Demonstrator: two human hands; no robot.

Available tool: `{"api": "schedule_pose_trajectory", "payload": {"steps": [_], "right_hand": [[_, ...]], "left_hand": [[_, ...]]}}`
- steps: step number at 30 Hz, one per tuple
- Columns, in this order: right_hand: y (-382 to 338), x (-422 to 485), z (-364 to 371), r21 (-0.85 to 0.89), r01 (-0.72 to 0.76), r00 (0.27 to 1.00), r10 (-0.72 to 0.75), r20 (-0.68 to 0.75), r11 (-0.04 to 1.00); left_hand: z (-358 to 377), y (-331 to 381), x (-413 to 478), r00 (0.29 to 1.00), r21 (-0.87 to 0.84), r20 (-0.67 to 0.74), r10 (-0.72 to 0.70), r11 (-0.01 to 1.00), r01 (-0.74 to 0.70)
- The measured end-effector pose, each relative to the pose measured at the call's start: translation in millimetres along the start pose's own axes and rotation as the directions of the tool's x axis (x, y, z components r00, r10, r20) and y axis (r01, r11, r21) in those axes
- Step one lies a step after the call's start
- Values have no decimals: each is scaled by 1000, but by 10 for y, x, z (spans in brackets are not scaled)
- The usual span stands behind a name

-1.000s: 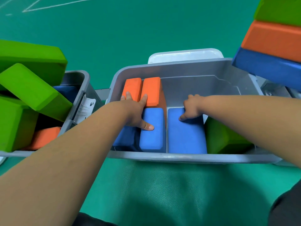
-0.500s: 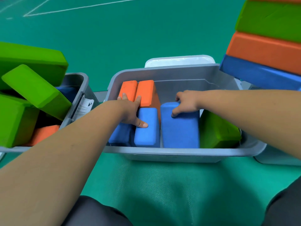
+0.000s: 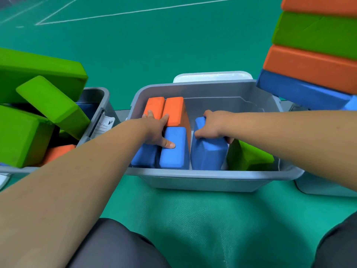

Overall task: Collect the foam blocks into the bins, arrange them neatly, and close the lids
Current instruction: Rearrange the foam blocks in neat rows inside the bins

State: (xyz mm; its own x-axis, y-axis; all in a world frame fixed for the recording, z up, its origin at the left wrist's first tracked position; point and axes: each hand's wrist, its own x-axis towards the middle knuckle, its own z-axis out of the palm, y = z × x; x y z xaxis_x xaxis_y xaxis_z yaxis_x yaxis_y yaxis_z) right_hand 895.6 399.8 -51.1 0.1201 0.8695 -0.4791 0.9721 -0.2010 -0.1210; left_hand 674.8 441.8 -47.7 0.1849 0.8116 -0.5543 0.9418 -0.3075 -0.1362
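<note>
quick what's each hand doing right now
Left hand: open, resting on the light blue block.
Right hand: gripping the tilted dark blue block.

Middle bin [image 3: 212, 174]: three blue blocks [image 3: 174, 153], two orange blocks [image 3: 174, 109], one green block [image 3: 249, 157] inside. One white lid [image 3: 212, 76] behind it. One further bin [image 3: 97, 95] each side.

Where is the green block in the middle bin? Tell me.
Head view: the green foam block lies at the right end of the middle bin, beside the blue block the right hand grips.

Left hand [image 3: 157, 132] flat, spread; right hand [image 3: 214, 125] gripping.
</note>
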Motion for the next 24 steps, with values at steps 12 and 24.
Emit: {"api": "schedule_pose_trajectory", "payload": {"steps": [12, 24], "right_hand": [[-125, -2, 64, -75, 85, 985, -72, 159, 994], [174, -47, -70, 129, 129, 979, -147, 141, 983]], "left_hand": [[28, -1, 67, 1000, 5, -19, 17, 1000, -17], [-104, 165, 23, 986, 53, -123, 108, 993, -102]]}}
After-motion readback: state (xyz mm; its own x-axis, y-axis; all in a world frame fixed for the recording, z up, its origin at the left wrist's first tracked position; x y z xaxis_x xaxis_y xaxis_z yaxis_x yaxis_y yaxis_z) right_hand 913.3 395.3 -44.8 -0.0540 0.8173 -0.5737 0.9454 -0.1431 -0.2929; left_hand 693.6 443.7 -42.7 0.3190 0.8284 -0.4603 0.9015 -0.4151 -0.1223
